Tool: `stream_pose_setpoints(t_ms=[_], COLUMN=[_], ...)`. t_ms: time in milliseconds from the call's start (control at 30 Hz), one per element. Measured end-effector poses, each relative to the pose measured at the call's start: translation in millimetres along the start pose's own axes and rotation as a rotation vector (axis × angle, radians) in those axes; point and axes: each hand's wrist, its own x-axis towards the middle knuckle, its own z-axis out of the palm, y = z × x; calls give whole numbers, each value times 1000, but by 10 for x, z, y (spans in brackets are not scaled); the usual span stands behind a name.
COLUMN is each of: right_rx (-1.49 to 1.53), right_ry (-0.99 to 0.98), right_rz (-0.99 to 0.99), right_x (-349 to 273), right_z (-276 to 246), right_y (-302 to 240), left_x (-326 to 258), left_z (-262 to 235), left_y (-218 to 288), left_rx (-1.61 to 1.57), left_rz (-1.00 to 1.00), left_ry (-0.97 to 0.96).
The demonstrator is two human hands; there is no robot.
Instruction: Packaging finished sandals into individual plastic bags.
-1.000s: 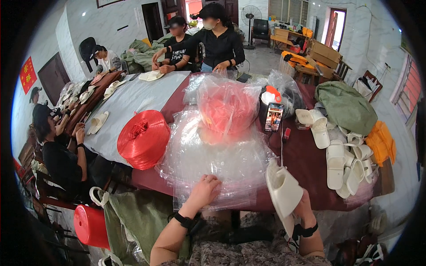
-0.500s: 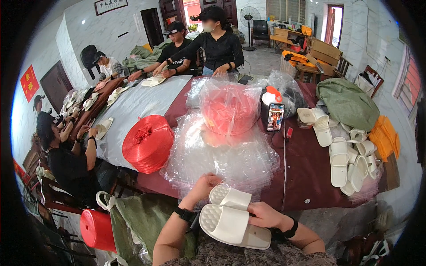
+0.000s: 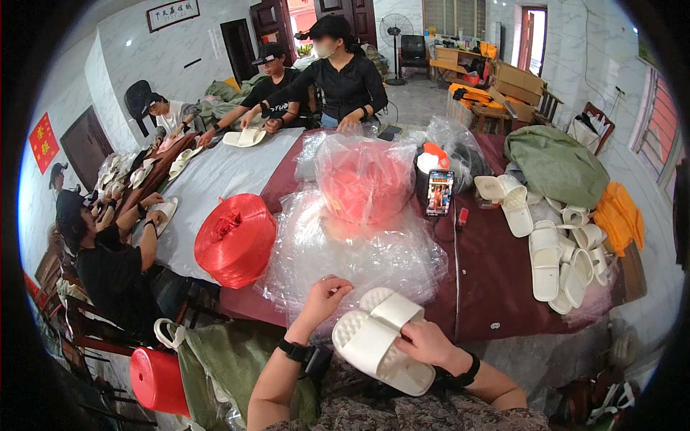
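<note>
The right hand point(image 3: 425, 343) clamps a pair of white foam slide slippers point(image 3: 379, 336), light, springy; grip the straps. The left hand point(image 3: 327, 296) pinches the heap of clear plastic bags point(image 3: 345, 251), near centre.

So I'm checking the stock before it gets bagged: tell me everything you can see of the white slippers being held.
The white slippers are a pair of open-toe slides stacked together, off-white, of what looks like soft moulded foam, with broad straps and a dimpled surface. They lie tilted, near the table's near edge, in front of the clear plastic bags. The right hand rests on them; the left hand pinches the bags just beside.
</note>
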Motion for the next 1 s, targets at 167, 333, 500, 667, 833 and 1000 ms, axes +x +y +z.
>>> stream_pose_setpoints(t_ms=[167,333,500,667,833,1000], right_rx=[-103,-263,-250,-262,-321,-139], right_ry=[147,250,335,333,241,432], right_rz=[72,103,61,90,248,-78], right_x=[166,448,631,579,367,134], right_z=[-12,179,301,375,366,480], right_y=[-108,-12,-25,-36,-13,-2], left_x=[4,25,-4,-199,-521,-829], left_z=[-48,17,91,224,274,445], left_y=[325,411,632,839,1071,1220], left_rx=[153,250,279,308,226,48], left_rz=[87,271,353,440,407,403], left_ry=[3,7,-10,-53,-129,-180])
